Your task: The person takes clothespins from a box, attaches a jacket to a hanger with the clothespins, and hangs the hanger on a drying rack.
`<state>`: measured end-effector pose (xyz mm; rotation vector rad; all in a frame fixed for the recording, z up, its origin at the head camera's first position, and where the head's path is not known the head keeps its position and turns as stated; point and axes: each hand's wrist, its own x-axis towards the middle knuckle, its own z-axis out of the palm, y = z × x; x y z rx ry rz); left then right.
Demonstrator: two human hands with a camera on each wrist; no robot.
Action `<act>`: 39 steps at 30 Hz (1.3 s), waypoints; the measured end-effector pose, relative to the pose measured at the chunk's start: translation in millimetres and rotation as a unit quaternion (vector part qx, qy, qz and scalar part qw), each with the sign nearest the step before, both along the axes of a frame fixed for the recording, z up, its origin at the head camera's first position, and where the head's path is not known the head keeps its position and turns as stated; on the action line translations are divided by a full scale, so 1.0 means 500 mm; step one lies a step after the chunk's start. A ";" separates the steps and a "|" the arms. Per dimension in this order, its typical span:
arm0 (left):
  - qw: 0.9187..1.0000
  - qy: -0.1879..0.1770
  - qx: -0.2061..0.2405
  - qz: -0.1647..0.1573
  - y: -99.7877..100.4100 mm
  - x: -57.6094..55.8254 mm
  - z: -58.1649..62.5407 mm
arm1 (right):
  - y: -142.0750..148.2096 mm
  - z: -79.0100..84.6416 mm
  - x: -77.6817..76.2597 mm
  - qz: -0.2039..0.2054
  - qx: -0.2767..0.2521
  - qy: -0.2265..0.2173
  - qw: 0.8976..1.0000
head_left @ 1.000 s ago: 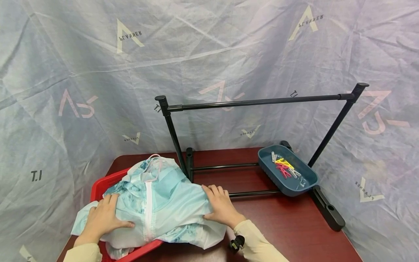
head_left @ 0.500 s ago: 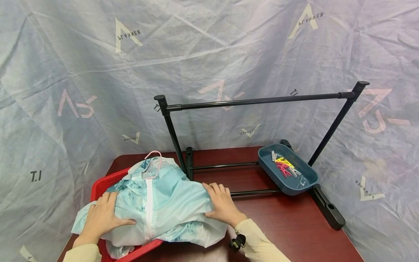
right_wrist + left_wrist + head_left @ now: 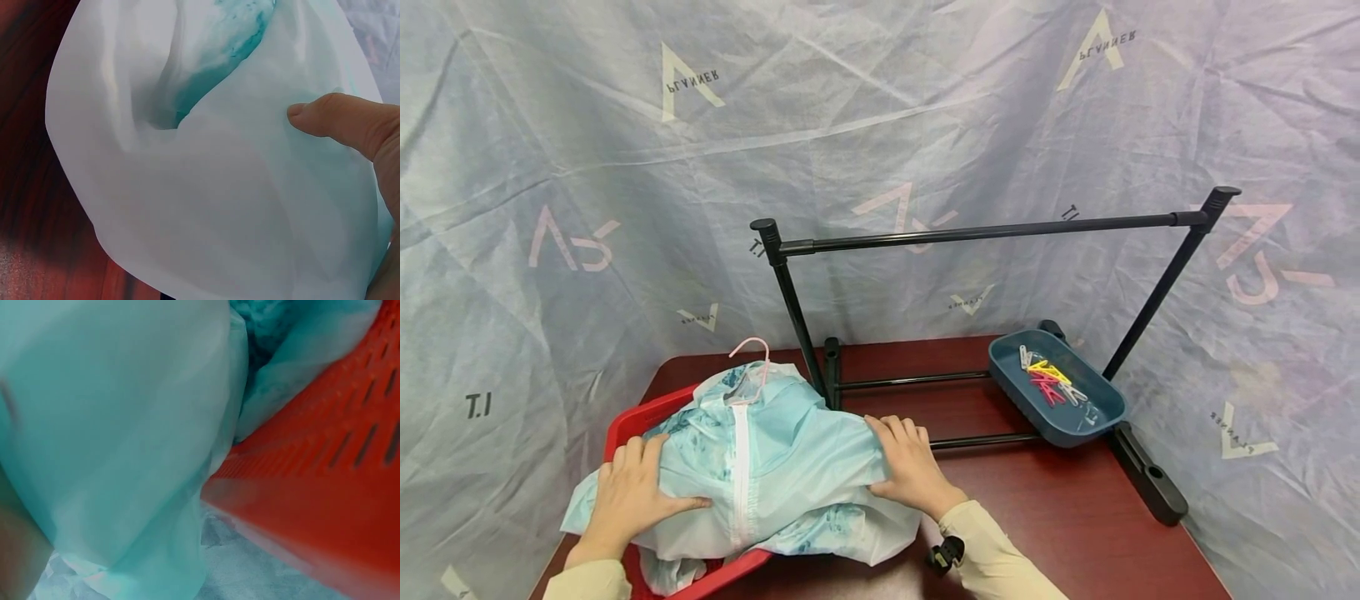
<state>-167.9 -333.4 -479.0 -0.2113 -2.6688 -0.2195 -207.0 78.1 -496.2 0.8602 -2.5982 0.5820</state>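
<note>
A light blue and white jacket [image 3: 801,467] with a white zip down its front lies spread over a red plastic basket [image 3: 632,421]. The hook of a pink hanger [image 3: 766,371] sticks up from its collar. My left hand [image 3: 634,492] holds the jacket's left side, fingers over its upper edge and thumb spread across the front. On the other side my right hand [image 3: 912,468] grips the sleeve area, its thumb [image 3: 328,114] flat on the pale cloth in the right wrist view. In the left wrist view, cloth [image 3: 119,425] hangs beside the basket's slotted wall [image 3: 312,487].
Behind the basket stands a black rack with a top bar [image 3: 985,232] and lower bars near the table. A blue tray [image 3: 1108,404] with yellow, pink and white clothes pegs [image 3: 1051,379] sits at the rack's right end. The table [image 3: 1060,517] is dark red; grey printed cloth hangs behind.
The pink hanger's hook has tipped up and leftward, showing more above the collar. The left fingertips have shifted slightly upward. Both hands stay at the jacket's sides.
</note>
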 end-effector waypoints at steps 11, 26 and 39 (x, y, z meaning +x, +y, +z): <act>1.000 0.016 0.015 -0.003 0.002 0.001 -0.004 | 0.004 0.005 -0.002 0.003 -0.014 0.017 1.000; 0.999 0.039 0.026 -0.011 0.011 0.000 0.009 | 0.011 0.013 -0.005 -0.003 -0.023 0.042 0.999; 0.998 0.042 0.045 -0.011 0.023 0.005 0.020 | 0.020 0.030 -0.008 -0.004 -0.011 0.059 0.998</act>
